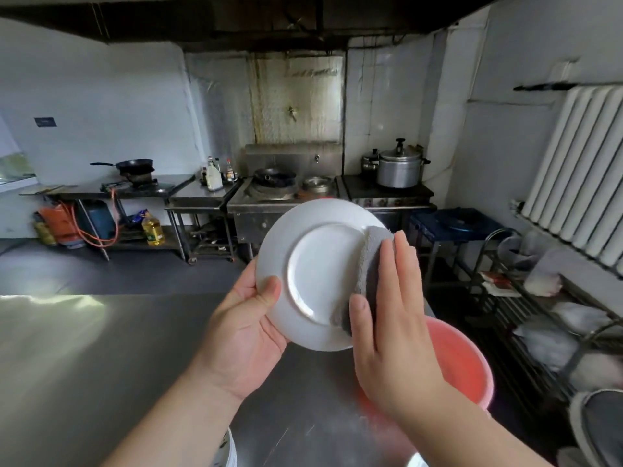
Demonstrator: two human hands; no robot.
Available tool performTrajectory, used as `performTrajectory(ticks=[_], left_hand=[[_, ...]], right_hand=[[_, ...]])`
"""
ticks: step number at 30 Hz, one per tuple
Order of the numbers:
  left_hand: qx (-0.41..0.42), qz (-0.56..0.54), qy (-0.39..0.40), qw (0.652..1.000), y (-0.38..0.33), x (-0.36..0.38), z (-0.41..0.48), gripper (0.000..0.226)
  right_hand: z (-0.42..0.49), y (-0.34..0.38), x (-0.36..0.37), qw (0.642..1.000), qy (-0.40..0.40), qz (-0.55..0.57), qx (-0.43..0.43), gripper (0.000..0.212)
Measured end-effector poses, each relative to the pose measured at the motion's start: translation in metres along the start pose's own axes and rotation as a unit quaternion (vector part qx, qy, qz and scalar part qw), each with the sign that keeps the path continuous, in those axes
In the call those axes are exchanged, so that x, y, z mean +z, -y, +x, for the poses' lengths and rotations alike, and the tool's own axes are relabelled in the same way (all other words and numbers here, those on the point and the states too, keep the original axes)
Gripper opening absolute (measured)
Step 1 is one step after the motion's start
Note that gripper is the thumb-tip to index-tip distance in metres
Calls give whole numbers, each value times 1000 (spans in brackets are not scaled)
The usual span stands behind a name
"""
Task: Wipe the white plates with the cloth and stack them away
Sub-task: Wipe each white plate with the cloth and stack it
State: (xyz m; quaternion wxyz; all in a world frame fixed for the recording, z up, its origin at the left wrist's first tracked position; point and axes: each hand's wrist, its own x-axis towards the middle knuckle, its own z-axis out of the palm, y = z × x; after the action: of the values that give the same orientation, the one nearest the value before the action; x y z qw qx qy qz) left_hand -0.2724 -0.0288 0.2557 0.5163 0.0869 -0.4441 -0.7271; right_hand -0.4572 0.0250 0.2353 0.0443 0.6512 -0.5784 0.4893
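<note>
Nearest thing, down at 6 o'clock, is a sliver of white rim [232, 448], maybe the plate stack, can't tell for sure.

The white plate [313, 274] is up in the air, dead centre, underside facing me. The left hand [242, 318] has it by the rim at the plate's 8 o'clock only, thumb curled onto the back and fingers hidden behind. The right hand [394, 325] is pretty much flat, with straight fingers and thumb pressing the grey cloth [367, 264] against the plate's 3 to 5 o'clock edge.

My worry is that the one-sided pinch is all that carries it. Push hard with the cloth on the far side and I'd guess the plate levers out of the thumb, more so if it's damp. Then it drops on steel or clips the pink basin [462, 358] just under the right hand at 5 o'clock. The cloth also only covers one side, so the rest could easily get skipped.

The table [101, 365] is bare stainless with window glare at 9 o'clock. It's hard and slick, so no mercy for china.

Further out there's a wire rack [526, 308] with bagged stuff at 3 o'clock and a radiator [580, 163] above it. Across the grey floor sit an oil bottle [153, 229] at 10, the wok range [273, 187] at 12, and a pressure cooker [399, 166] at 1. The walls look grimy.
</note>
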Motion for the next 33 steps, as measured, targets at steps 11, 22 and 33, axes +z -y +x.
performTrajectory(ticks=[11, 22, 33], left_hand=[[2, -34, -11, 999, 8, 6, 8, 51], [39, -66, -69, 995, 16, 25, 24, 51], [48, -102, -80, 990, 33, 52, 41, 51]], right_hand=[[17, -12, -6, 999, -12, 35, -2, 64], [51, -13, -9, 1000, -17, 21, 11, 61], [58, -21, -10, 992, -82, 64, 77, 61]])
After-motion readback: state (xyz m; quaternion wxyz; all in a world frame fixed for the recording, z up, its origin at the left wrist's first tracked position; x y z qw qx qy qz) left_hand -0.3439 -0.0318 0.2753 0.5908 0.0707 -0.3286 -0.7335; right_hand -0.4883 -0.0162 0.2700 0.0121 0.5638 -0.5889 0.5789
